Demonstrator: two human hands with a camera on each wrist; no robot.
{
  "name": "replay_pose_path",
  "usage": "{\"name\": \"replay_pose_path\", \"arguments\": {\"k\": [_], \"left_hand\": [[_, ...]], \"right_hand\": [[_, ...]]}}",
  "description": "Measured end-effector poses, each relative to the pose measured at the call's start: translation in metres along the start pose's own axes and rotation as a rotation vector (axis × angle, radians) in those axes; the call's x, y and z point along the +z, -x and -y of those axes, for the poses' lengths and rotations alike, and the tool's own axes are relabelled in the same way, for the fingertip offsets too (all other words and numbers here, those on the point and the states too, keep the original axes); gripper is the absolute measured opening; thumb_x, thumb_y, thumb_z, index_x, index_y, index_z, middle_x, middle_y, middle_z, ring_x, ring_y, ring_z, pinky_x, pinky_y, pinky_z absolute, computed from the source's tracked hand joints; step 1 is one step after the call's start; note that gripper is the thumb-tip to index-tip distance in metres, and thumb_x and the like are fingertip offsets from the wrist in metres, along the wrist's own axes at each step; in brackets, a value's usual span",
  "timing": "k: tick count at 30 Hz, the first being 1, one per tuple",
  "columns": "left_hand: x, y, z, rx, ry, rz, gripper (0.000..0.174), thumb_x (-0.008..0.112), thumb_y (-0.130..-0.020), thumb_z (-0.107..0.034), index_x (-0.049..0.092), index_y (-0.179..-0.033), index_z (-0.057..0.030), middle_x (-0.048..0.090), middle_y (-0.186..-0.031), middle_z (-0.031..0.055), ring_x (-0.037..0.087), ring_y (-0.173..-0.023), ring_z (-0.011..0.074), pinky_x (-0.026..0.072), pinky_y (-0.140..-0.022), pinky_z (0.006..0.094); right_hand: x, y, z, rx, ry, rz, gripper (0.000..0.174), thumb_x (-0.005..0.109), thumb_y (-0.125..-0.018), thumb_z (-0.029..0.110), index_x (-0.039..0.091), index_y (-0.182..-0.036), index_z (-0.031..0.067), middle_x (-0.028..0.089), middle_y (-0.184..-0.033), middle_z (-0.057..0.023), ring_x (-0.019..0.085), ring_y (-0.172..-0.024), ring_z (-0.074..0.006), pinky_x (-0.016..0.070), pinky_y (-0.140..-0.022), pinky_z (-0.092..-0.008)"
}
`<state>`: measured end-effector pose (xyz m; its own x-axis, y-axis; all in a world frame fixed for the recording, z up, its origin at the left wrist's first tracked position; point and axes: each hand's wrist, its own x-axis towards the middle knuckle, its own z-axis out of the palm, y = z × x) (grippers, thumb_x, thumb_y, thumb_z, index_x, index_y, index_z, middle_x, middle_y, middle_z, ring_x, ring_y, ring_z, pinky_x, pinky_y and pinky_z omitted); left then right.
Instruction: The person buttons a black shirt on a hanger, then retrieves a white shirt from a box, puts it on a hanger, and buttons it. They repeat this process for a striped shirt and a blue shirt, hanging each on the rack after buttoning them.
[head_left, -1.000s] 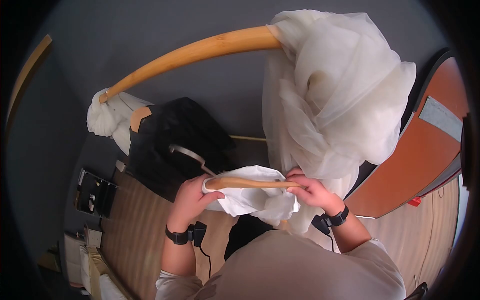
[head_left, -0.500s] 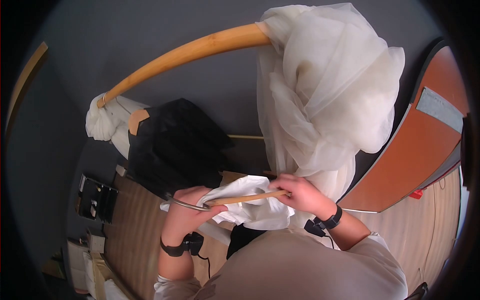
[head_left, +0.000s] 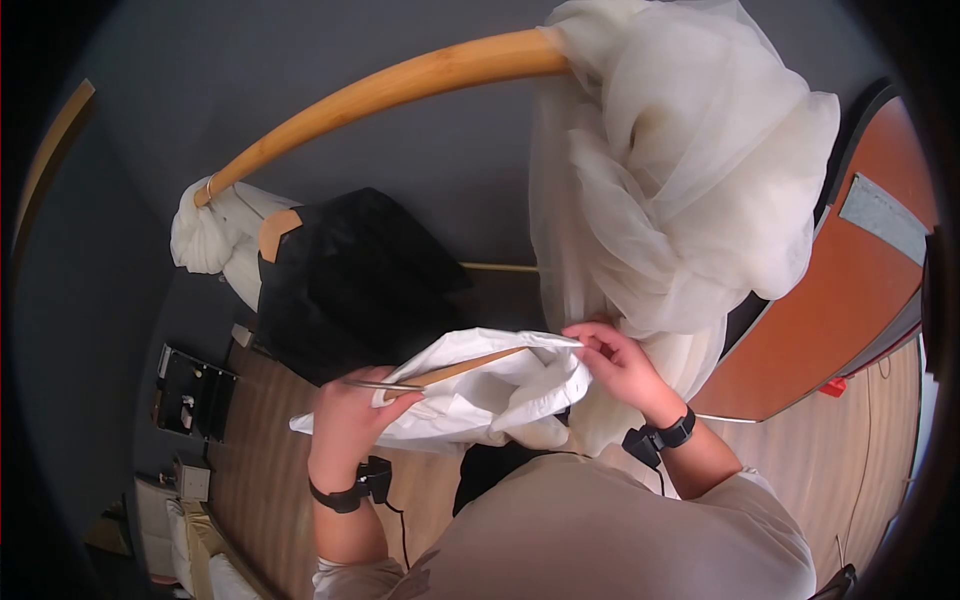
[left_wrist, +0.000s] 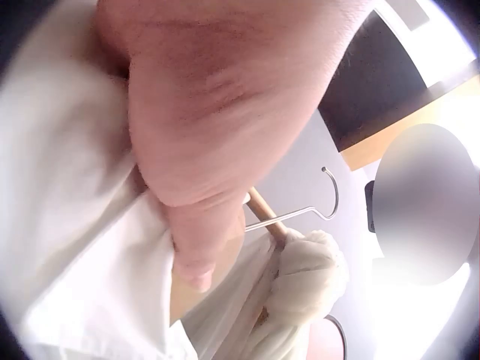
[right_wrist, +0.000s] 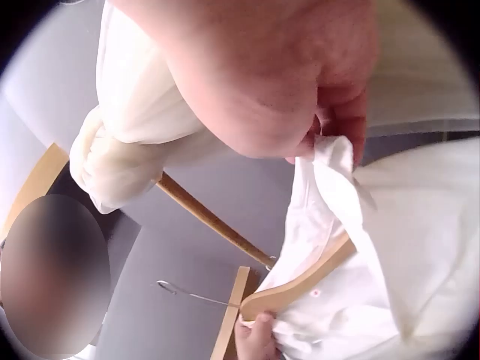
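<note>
A white shirt (head_left: 535,405) hangs in front of the person, partly around a wooden clothes hanger (head_left: 462,368). The left hand (head_left: 343,415) grips the hanger at its middle by the metal hook, with the shirt's cloth against the palm; the hook (left_wrist: 319,215) sticks out past the thumb in the left wrist view. At the other side, the right hand (head_left: 618,368) pinches the shirt's edge between thumb and fingers. The right wrist view shows one hanger arm (right_wrist: 300,285) running inside the shirt, its far end hidden by cloth.
A curved wooden rail (head_left: 390,88) crosses ahead, with sheer white fabric (head_left: 700,190) bunched over its right part and more white cloth (head_left: 200,235) at its left end. A black garment (head_left: 355,285) hangs below it. An orange-brown panel (head_left: 815,310) stands at right.
The right hand has let go of the hanger's end and now pinches the shirt's edge, drawn out to the right. The hanger's end has slipped inside the cloth. The left hand has shifted slightly left.
</note>
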<state>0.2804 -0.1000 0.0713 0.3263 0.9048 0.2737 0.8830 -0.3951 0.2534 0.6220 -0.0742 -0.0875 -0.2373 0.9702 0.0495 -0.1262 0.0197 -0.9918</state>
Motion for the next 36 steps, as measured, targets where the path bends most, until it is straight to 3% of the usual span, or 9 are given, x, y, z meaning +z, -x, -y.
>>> {"name": "replay_pose_path", "arguments": {"k": [5, 6, 9, 10, 13, 18, 22, 30, 36], "left_hand": [[0.019, -0.003, 0.004, 0.058, -0.124, -0.110, 0.039, 0.085, -0.080, -0.039, 0.076, -0.096, -0.0049, 0.075, -0.091, 0.0112, 0.072, -0.077, 0.0317, 0.0578, -0.069, 0.0374], [0.017, -0.007, 0.000, 0.052, -0.049, -0.158, 0.038, 0.088, -0.078, -0.034, 0.075, -0.094, -0.0024, 0.074, -0.088, 0.0123, 0.072, -0.075, 0.0319, 0.0572, -0.069, 0.0357], [0.004, -0.006, 0.001, -0.094, 0.210, -0.197, 0.038, 0.091, -0.075, -0.028, 0.074, -0.094, 0.0008, 0.074, -0.085, 0.0136, 0.072, -0.073, 0.0301, 0.0561, -0.069, 0.0334], [-0.001, -0.005, 0.000, -0.101, 0.260, -0.212, 0.039, 0.093, -0.073, -0.023, 0.073, -0.093, 0.0033, 0.073, -0.083, 0.0152, 0.071, -0.072, 0.0281, 0.0546, -0.069, 0.0324], [-0.005, -0.002, 0.009, -0.082, 0.308, -0.257, 0.038, 0.093, -0.073, -0.022, 0.073, -0.093, 0.0036, 0.074, -0.084, 0.0150, 0.072, -0.073, 0.0254, 0.0543, -0.069, 0.0324], [-0.003, -0.007, 0.003, -0.074, 0.315, -0.216, 0.037, 0.090, -0.077, -0.021, 0.070, -0.097, 0.0020, 0.072, -0.084, 0.0149, 0.071, -0.073, 0.0275, 0.0539, -0.069, 0.0324], [-0.002, -0.039, 0.001, -0.087, 0.262, -0.217, 0.035, 0.087, -0.082, -0.023, 0.067, -0.097, 0.0007, 0.070, -0.084, 0.0166, 0.070, -0.075, 0.0316, 0.0538, -0.070, 0.0341], [0.043, -0.090, 0.074, -0.224, 0.151, -0.152, 0.048, 0.078, -0.091, -0.040, 0.062, -0.107, 0.0019, 0.069, -0.089, 0.0255, 0.069, -0.089, 0.0450, 0.0535, -0.075, 0.0461], [-0.024, -0.115, 0.085, -0.296, -0.143, -0.249, 0.040, 0.069, -0.097, -0.040, 0.063, -0.094, -0.0004, 0.069, -0.084, 0.0236, 0.066, -0.087, 0.0466, 0.0524, -0.071, 0.0516]], "right_hand": [[0.031, 0.010, 0.032, -0.119, -0.162, 0.306, 0.037, 0.059, -0.101, -0.003, 0.062, -0.138, 0.0018, 0.064, -0.107, 0.0012, 0.059, -0.083, -0.0066, 0.0493, -0.079, -0.0251], [0.036, 0.010, 0.038, -0.098, -0.342, 0.479, 0.043, 0.062, -0.096, -0.006, 0.061, -0.138, 0.0016, 0.063, -0.115, -0.0049, 0.066, -0.099, -0.0148, 0.0521, -0.087, -0.0300], [0.039, -0.012, 0.045, -0.803, 0.418, 0.096, 0.051, 0.066, -0.091, -0.006, 0.058, -0.141, 0.0019, 0.059, -0.127, -0.0124, 0.064, -0.120, -0.0273, 0.0527, -0.096, -0.0346], [0.041, -0.017, 0.046, -0.721, 0.530, -0.021, 0.057, 0.071, -0.086, -0.002, 0.056, -0.141, 0.0033, 0.055, -0.136, -0.0162, 0.057, -0.128, -0.0351, 0.0487, -0.105, -0.0409], [0.046, -0.040, 0.046, -0.635, 0.636, -0.092, 0.056, 0.069, -0.083, 0.000, 0.060, -0.139, 0.0037, 0.053, -0.140, -0.0188, 0.051, -0.135, -0.0372, 0.0425, -0.113, -0.0473], [0.057, -0.067, 0.044, -0.678, 0.851, 0.141, 0.030, 0.070, -0.082, 0.010, 0.063, -0.111, 0.0060, 0.066, -0.096, -0.0120, 0.063, -0.101, -0.0365, 0.0497, -0.096, -0.0478], [0.091, -0.105, 0.049, -0.744, 0.780, 0.076, 0.019, 0.066, -0.087, 0.013, 0.061, -0.104, 0.0034, 0.065, -0.096, -0.0178, 0.063, -0.101, -0.0401, 0.0503, -0.091, -0.0489], [0.096, -0.192, -0.011, -0.381, 0.645, 0.143, 0.023, 0.059, -0.098, 0.020, 0.060, -0.105, -0.0017, 0.067, -0.103, -0.0257, 0.064, -0.099, -0.0462, 0.0508, -0.085, -0.0503], [0.099, -0.259, 0.039, -0.501, 0.500, 0.020, 0.024, 0.056, -0.099, 0.021, 0.061, -0.104, -0.0024, 0.067, -0.101, -0.0261, 0.064, -0.099, -0.0460, 0.0502, -0.084, -0.0511]]}}
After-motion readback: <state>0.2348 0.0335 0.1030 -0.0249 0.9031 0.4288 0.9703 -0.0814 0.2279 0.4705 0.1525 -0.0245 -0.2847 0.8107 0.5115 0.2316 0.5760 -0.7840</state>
